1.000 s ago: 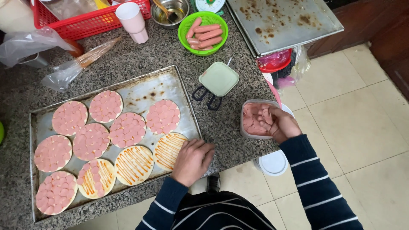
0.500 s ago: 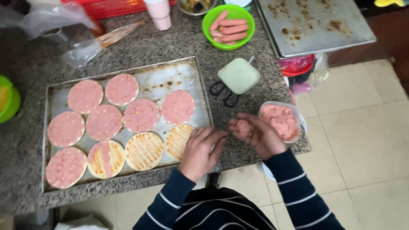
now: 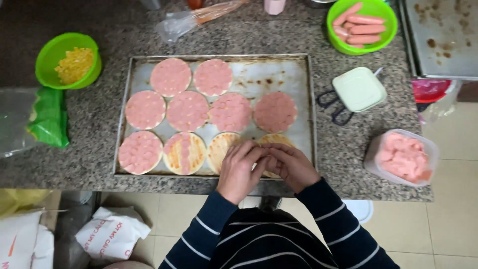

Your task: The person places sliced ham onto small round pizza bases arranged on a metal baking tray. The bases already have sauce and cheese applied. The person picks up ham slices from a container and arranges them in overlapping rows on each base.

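Granite worktop (image 3: 89,159) carries a metal tray (image 3: 303,99) of round bases. Both hands meet over the tray's near edge: left hand (image 3: 240,169) and right hand (image 3: 293,167), fingers pinched together, whether grasping anything I cannot tell, over a striped base (image 3: 271,140). Right of them sits a tub (image 3: 402,157) of pink slices.

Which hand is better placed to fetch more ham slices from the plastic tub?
Right hand, probably: the tub sits on its side, past the tray; the left hand would have to cross over.
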